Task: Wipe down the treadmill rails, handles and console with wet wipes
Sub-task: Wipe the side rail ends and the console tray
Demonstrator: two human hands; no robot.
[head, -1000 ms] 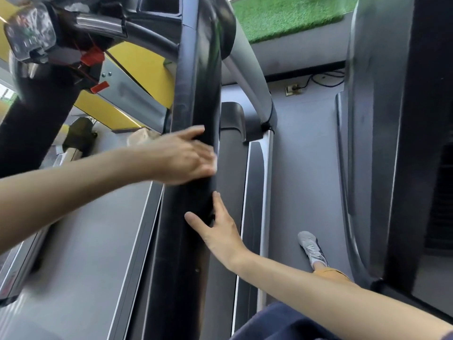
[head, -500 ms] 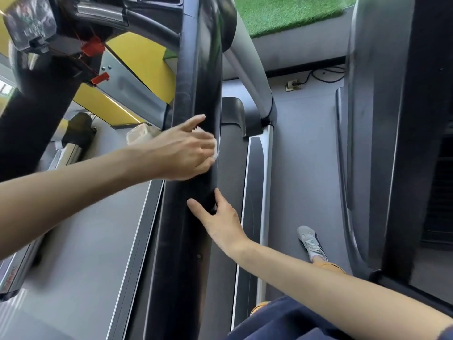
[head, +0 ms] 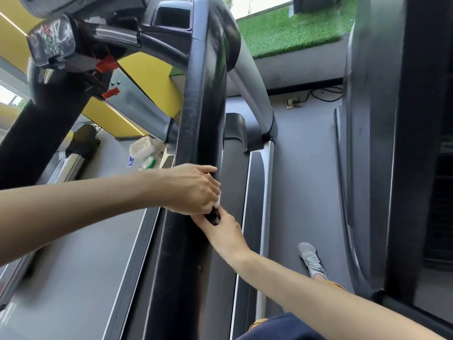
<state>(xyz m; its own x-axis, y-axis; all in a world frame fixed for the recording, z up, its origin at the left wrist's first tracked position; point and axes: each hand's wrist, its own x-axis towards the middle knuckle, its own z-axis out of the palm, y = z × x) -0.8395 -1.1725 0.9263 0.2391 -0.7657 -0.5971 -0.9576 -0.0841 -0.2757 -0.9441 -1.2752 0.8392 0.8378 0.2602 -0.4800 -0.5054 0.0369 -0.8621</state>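
Note:
A black padded handrail (head: 206, 99) of the treadmill runs down the middle of the view. My left hand (head: 193, 190) reaches in from the left and presses a white wet wipe (head: 217, 201) against the rail, fingers curled over it; only a small corner of the wipe shows. Just below, my right hand (head: 221, 230) rests against the rail's right side, thumb and forefinger spread on it, touching my left hand. The console (head: 51, 41) sits at the top left.
A pack of wipes (head: 143, 148) lies on the deck front beyond the rail. A red safety clip (head: 106, 63) hangs under the console. The grey upright (head: 255, 77) and side rail (head: 266, 192) stand to the right, then a neighbouring machine (head: 367, 119). My shoe (head: 311, 260) is on the floor.
My left hand has slid the wipe down the handrail until it meets my right hand. My right hand has stayed in about the same place on the rail.

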